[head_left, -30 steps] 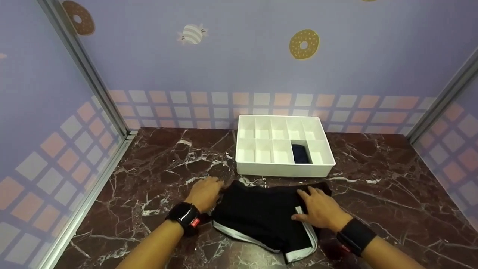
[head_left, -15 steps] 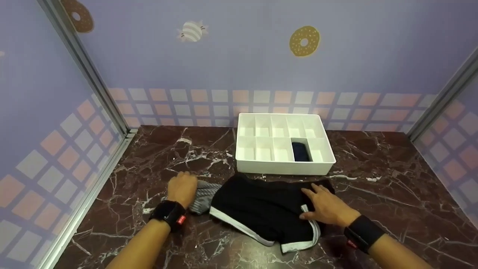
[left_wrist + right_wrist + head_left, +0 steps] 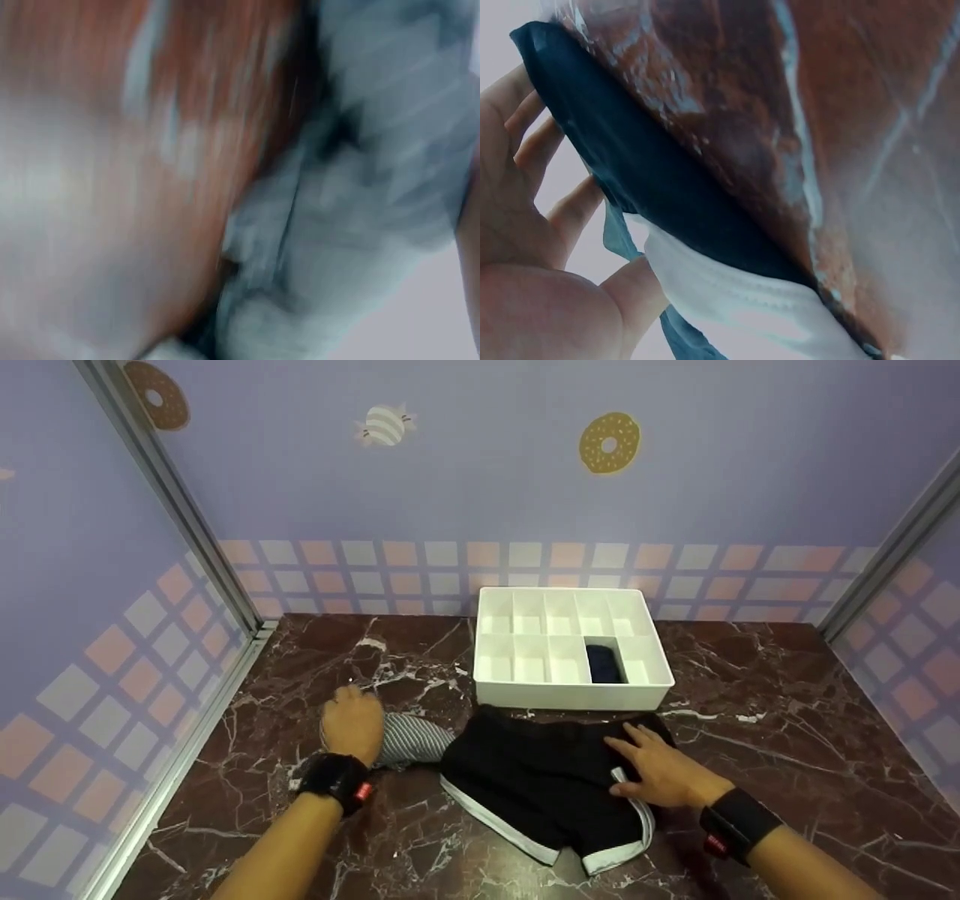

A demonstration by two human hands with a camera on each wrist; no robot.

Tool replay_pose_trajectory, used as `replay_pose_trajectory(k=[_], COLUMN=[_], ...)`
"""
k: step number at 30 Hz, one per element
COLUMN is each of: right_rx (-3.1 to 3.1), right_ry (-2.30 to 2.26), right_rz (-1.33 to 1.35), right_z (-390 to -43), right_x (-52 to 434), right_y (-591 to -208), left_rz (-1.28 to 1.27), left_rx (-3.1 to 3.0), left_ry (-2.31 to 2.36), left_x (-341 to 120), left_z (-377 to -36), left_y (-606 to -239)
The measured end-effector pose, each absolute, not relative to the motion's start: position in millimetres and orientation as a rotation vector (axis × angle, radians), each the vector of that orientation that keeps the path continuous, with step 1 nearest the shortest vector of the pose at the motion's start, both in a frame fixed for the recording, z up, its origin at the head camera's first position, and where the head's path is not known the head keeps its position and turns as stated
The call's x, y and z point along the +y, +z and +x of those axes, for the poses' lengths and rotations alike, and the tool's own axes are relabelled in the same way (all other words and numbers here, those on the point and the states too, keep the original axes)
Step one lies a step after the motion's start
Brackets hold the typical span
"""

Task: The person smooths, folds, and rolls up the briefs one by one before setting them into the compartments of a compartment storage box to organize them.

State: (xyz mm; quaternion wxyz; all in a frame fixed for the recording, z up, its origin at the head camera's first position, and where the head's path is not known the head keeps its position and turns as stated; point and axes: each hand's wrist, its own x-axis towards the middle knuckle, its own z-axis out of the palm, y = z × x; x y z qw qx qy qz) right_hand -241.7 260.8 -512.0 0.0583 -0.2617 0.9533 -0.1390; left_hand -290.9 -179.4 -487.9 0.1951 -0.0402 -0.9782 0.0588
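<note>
Left hand (image 3: 351, 725) grips striped cloth (image 3: 411, 740); right hand (image 3: 660, 775) flat, fingers spread, on black shorts (image 3: 544, 784)

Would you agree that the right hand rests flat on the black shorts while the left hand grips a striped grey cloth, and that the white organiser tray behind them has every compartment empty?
Not quite. In the head view, the white organiser tray is not all empty: one front-row compartment holds a dark rolled item. The rest stands: the right hand rests flat on the black shorts and the left hand grips the striped grey cloth.
</note>
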Motion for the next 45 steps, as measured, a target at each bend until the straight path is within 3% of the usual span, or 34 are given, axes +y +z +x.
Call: replay_pose_trajectory(k=[8, 13, 20, 29, 38, 45], right_rx=[2.881, 2.866, 2.863, 2.839, 2.807, 2.822], right_ry=[-0.428, -0.442, -0.46, -0.422, -0.504, -0.529], right_rz=[-0.737, -0.68, -0.651, -0.675, -0.766, -0.94], right_z=[-240, -239, -239, -236, -234, -227], right_x=[272, 286, 294, 287, 295, 323], right_y=[-514, -513, -513, -508, -512, -508], left_rz=[-0.931, -1.172, -1.095, -0.864, -1.473, -1.406], left_rx=[-2.725, -2.716, -2.819, -3.052, -2.939, -3.122], left_ry=[0.007, 0.032, 0.014, 0.103, 0.195, 0.147], left_x=[-105, -82, -81, -86, -74, -89], left_z=[-270, -249, -241, -242, -246, -254], left_y=[-491, -506, -514, -488, -492, -495])
